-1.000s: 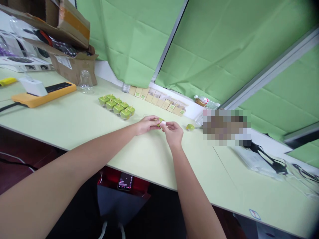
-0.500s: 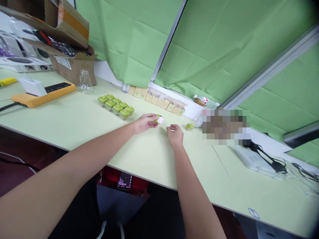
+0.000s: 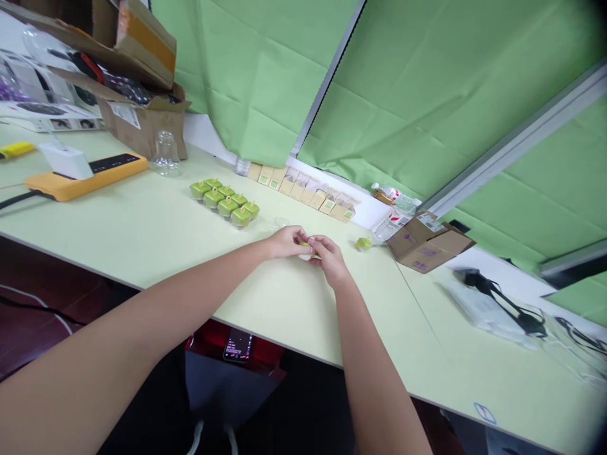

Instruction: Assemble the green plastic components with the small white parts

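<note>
My left hand [image 3: 284, 241] and my right hand [image 3: 331, 256] meet over the pale green table [image 3: 142, 234], fingers pinched together on a small green and white piece [image 3: 305, 249] held between them. Most of that piece is hidden by my fingers. A cluster of several green lidded jars [image 3: 225, 202] stands a little to the left of my hands. One loose green piece [image 3: 363, 243] lies to the right of them.
A row of small tan boxes [image 3: 303, 188] lines the back edge. A yellow device [image 3: 85, 175], a glass bottle [image 3: 166, 153] and an open carton [image 3: 137, 120] stand at the left. A small brown carton [image 3: 427, 243] and black cables [image 3: 502, 303] lie at the right.
My right hand, which had pulled away from the piece, has come back to it, so both hands now pinch it. The camera has shifted slightly.
</note>
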The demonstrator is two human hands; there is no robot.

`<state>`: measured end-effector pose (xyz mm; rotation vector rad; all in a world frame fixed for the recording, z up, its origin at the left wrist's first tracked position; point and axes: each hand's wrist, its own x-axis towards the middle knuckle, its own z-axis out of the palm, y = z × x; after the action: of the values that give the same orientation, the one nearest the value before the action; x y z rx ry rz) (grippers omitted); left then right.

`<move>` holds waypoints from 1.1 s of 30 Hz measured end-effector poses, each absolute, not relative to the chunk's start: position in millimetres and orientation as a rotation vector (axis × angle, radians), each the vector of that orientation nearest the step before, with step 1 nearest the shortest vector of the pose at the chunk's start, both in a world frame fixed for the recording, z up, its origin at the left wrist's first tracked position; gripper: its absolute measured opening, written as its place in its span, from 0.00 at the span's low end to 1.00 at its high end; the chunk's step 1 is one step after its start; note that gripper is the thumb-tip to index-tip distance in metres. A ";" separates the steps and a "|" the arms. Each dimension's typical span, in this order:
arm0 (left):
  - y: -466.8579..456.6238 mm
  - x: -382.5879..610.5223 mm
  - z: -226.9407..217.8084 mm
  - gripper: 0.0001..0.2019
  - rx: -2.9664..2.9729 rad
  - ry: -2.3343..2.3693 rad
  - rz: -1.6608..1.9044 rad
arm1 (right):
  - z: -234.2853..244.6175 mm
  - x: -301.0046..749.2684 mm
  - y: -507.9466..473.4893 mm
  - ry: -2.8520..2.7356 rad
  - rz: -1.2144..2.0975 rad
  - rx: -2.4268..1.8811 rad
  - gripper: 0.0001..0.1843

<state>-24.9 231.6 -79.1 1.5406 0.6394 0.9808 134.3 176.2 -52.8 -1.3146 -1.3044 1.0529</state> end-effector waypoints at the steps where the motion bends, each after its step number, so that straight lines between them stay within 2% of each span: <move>1: 231.2 -25.0 -79.9 0.22 1.560 0.640 0.991 | -53.1 134.8 176.0 -1.309 1.067 -1.318 0.24; 5: 232.6 -26.5 -81.9 0.27 1.584 0.601 0.975 | -52.0 136.0 175.5 -1.286 1.099 -1.317 0.23; 11: 237.2 -28.1 -83.2 0.29 1.616 0.657 0.913 | -55.1 136.2 179.1 -1.200 0.965 -1.312 0.23; 20: 225.1 -40.0 -67.8 0.18 2.045 0.779 1.061 | -60.8 142.6 188.4 -1.175 0.706 -1.343 0.25; 24: 226.0 -48.6 -53.0 0.11 2.253 0.900 1.246 | -62.2 147.7 190.1 -1.224 0.540 -1.400 0.25; 28: 239.7 -55.9 -56.7 0.17 2.270 1.163 1.458 | -64.1 151.7 192.0 -1.244 0.456 -1.420 0.26; 33: 253.8 -58.8 -80.1 0.24 2.163 1.252 1.122 | -62.3 148.9 190.4 -1.252 0.437 -1.423 0.25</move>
<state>-58.8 253.8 -80.1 2.1632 1.2518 1.1222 148.9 190.4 -62.3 -1.4228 -1.2520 0.4374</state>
